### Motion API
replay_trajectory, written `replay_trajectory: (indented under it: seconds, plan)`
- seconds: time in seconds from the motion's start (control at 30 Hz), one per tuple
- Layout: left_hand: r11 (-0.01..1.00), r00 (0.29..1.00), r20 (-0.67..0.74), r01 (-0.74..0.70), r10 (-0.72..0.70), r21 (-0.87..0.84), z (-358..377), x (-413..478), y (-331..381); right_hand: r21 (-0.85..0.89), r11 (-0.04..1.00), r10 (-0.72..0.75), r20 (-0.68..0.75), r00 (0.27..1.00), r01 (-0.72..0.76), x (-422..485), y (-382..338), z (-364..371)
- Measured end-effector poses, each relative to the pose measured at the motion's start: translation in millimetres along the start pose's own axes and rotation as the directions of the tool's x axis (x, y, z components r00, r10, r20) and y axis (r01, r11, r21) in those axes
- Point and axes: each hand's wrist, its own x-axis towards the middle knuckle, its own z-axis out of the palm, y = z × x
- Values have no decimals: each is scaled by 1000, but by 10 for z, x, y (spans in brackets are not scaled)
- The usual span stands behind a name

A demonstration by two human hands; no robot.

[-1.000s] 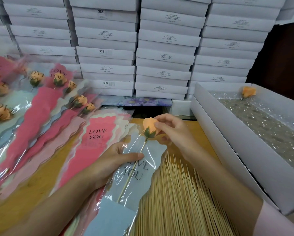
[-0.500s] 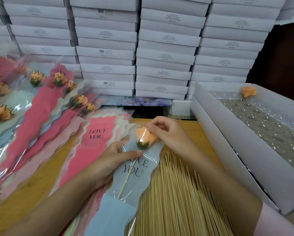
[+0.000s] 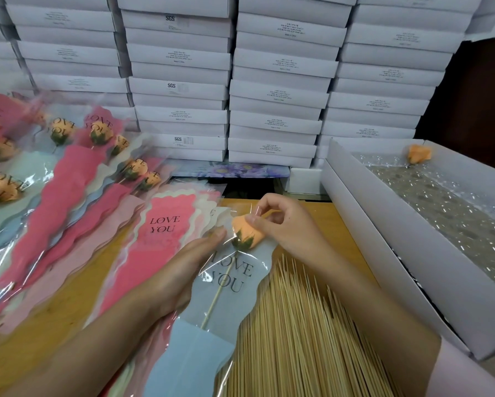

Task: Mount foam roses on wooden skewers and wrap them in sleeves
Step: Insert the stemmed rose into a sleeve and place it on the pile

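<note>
Evidently the sleeving step is in hand. The peach foam rose (image 3: 242, 229), already mounted on its thin wooden skewer (image 3: 216, 299), sits in the mouth of the pale blue "LOVE YOU" sleeve (image 3: 200, 351), with the stick running down under the clear film. The right hand (image 3: 289, 229) holds the bloom, its grip pinching the soft petals between thumb and forefinger. The left hand (image 3: 180, 270) lies at the sleeve's left edge with its grip spread, fingers straight and thumb stretched to the film's lip.

Next, I judge, the rose needs easing a little deeper so the head settles behind the lettering. That calls for a light touch: the foam dents easily, and the crinkly film is likely to cling and buckle.

Right of the sleeve, and partly overlapping it, fans a dense bundle of pale pointed skewers (image 3: 298, 333). Left of it lie flat wavy-edged pink sleeves (image 3: 166, 224), then glossy finished wrapped roses (image 3: 68, 196) across the yellow wooden desk (image 3: 40, 333). Farther right stands a long white card box (image 3: 383, 239) lined with bubble wrap, one loose peach rose (image 3: 418, 153) at its far end.
</note>
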Motion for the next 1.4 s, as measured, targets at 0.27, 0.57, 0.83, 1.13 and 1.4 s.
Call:
replay_trajectory:
  seconds: [0.27, 0.57, 0.83, 1.13, 1.4]
  plan:
    - [996, 999, -42, 27, -30, -84, -43, 67, -96, 44, 999, -6, 13, 1000, 5, -3, 20, 7]
    - [972, 992, 116, 71, -46, -226, -106, 80, -126, 151, 986, 45, 127, 991, -65, -25, -21, 6]
    - [981, 989, 147, 24, 5, -193, -87, 75, -150, 170, 980, 62, 235, 970, -104, -41, -61, 17]
    - [986, 993, 113, 6, 13, -168, -81, 70, -141, 95, 989, 87, 264, 961, -115, -53, -93, -22]
    - [995, 996, 78, -35, 42, -91, -60, 54, -126, 95, 984, 102, 384, 918, -150, -40, -72, -90]
